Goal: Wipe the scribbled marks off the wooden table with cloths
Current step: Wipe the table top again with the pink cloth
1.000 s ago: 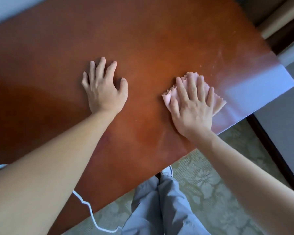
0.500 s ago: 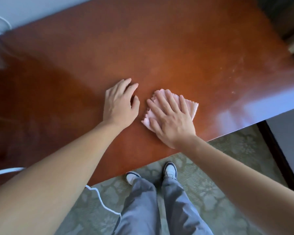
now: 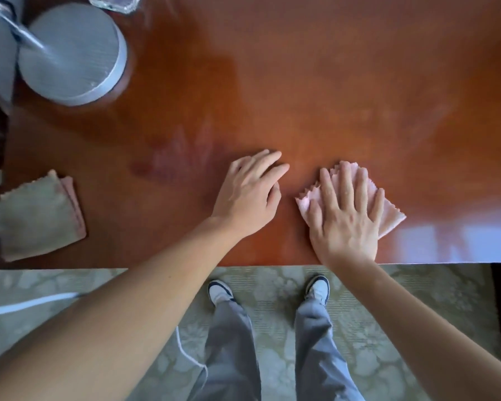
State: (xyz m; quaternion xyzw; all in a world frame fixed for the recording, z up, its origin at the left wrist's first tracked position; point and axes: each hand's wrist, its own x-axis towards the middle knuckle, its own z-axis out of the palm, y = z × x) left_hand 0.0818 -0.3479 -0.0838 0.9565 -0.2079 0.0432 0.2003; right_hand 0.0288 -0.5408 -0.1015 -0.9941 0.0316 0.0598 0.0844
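My right hand [image 3: 344, 215] lies flat with spread fingers on a pink cloth [image 3: 388, 218], pressing it onto the reddish-brown wooden table [image 3: 301, 82] close to the near edge. My left hand [image 3: 249, 195] rests on the bare wood just left of the cloth, fingers loosely bent and holding nothing. A faint pinkish smear [image 3: 180, 157] shows on the wood left of my left hand. A stack of folded cloths [image 3: 38, 215], greenish on top and pink beneath, sits at the table's near left corner.
A round grey lamp base or disc [image 3: 70, 50] stands at the far left, with a glass object [image 3: 113, 2] at the top edge behind it. The near table edge [image 3: 156, 267] runs above a patterned carpet [image 3: 417, 299], where my legs and shoes [image 3: 318, 287] stand.
The view has swung left and down, bringing the grey disc and folded cloths into sight. My right hand has slid the pink cloth along the near edge; my left hand stays beside it.
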